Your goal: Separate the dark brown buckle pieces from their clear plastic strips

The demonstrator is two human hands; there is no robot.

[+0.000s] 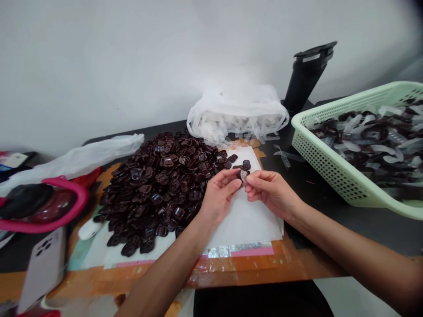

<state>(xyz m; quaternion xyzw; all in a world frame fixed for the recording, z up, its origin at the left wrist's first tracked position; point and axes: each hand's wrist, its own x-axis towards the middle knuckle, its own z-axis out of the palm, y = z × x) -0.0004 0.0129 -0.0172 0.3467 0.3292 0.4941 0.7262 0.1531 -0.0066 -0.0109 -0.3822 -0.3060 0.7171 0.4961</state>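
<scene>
Over the white paper (228,222), my two hands meet at one small work piece. My left hand (220,193) pinches a dark brown plastic buckle (239,173), mostly covered by the fingers. A clear plastic strip (243,177) sits against the buckle, its end pinched between thumb and finger of my right hand (272,189). Whether the strip passes through the buckle's slots I cannot tell. Just beyond the fingertips a few loose buckles (246,164) lie on the paper. To the left spreads a large heap of the same dark buckles (165,189).
A white plastic bag (238,105) of clear strips stands behind the hands, loose strips (287,156) beside it. At right is a green basket (346,189) holding buckles with strips. A black tumbler (306,75) stands behind. Left lie a phone (44,259) and a pink-handled bottle (77,198).
</scene>
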